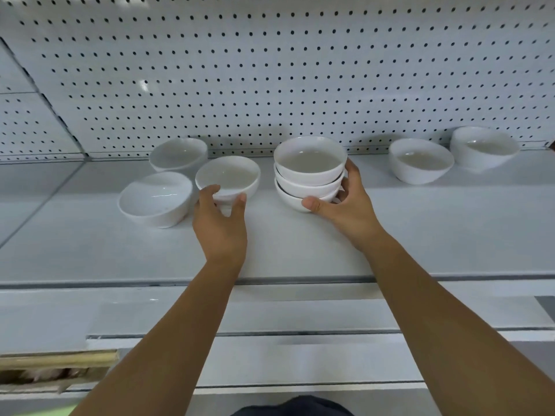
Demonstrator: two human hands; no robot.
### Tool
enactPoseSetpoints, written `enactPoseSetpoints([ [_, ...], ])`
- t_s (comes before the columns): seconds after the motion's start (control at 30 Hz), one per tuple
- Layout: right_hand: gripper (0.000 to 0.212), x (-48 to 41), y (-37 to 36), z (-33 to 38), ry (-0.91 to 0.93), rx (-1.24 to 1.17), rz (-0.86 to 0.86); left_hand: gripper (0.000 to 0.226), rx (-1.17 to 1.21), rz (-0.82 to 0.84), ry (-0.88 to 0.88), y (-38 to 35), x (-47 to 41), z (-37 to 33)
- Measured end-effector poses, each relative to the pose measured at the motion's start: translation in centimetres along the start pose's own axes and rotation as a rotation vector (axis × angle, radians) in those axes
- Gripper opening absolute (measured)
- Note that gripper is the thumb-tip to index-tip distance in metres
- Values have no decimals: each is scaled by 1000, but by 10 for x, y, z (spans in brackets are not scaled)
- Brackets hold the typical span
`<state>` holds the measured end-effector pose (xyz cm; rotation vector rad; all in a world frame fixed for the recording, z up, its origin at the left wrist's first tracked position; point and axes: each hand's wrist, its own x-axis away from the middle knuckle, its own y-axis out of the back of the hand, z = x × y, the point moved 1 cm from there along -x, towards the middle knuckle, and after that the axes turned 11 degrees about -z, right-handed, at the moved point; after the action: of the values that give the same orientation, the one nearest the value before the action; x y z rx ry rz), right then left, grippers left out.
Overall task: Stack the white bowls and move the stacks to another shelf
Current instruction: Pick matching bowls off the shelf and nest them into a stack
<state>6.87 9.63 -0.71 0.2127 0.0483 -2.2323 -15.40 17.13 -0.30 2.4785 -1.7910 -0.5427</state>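
A stack of three white bowls (pixel 309 172) stands on the grey shelf (pixel 300 250), near the middle. My right hand (pixel 345 202) grips the stack low down, thumb on the bottom bowl's front and fingers round its right side. A single white bowl (pixel 228 177) sits left of the stack. My left hand (pixel 220 223) holds this bowl at its base, fingers and thumb curled around its near side. Two more white bowls, one (pixel 156 199) at the front left and one (pixel 179 154) behind it, stand beside it.
Two further white bowls (pixel 420 160) (pixel 485 147) rest at the right, by the perforated back panel (pixel 270 70). Lower shelf edges (pixel 300 331) run below the front lip. A wooden-framed object (pixel 57 367) shows at the bottom left.
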Motion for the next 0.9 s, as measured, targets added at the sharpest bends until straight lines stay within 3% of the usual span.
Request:
enactPoseSetpoints([
  [0.07, 111, 0, 0, 0, 3, 14, -5, 32, 10, -4, -1, -1, -6, 0],
  [0.33, 119, 1, -1, 2, 0, 42, -16, 28, 139, -33, 33, 4, -10, -8],
  [0.73, 117, 1, -1, 0, -10, 29, -23, 29, 452, 76, -25, 10, -34, -50],
  [0.9, 123, 3, -1, 2, -18, 26, -26, 28, 465, 158, -94, 2, -40, -63],
])
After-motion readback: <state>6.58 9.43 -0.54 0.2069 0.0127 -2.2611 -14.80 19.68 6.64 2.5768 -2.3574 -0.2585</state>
